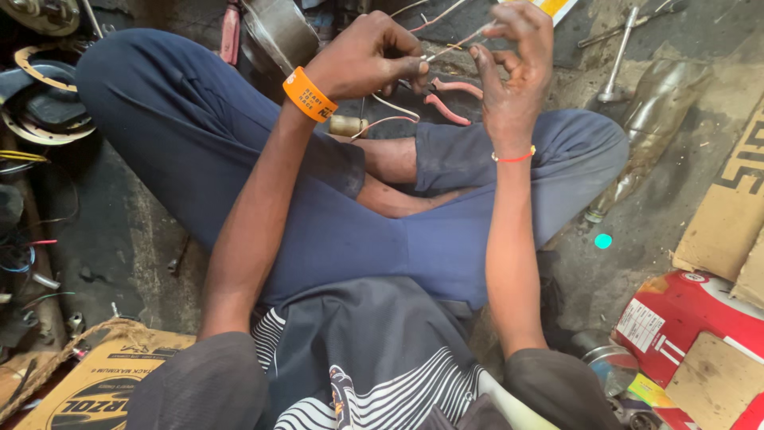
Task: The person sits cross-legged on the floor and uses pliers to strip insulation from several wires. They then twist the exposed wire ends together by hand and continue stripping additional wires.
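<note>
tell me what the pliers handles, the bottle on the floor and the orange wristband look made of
Pliers handles: pink, smooth sleeves, probably rubber or plastic grips.
Bottle: see-through, dusty and dented, so most likely thin plastic.
Wristband on the left hand: matte orange, flexible loop, likely silicone or rubber.

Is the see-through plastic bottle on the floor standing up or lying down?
Lying down. The clear plastic bottle rests on its side on the dirty floor, its narrow neck end pointing toward the person's knee.
</note>
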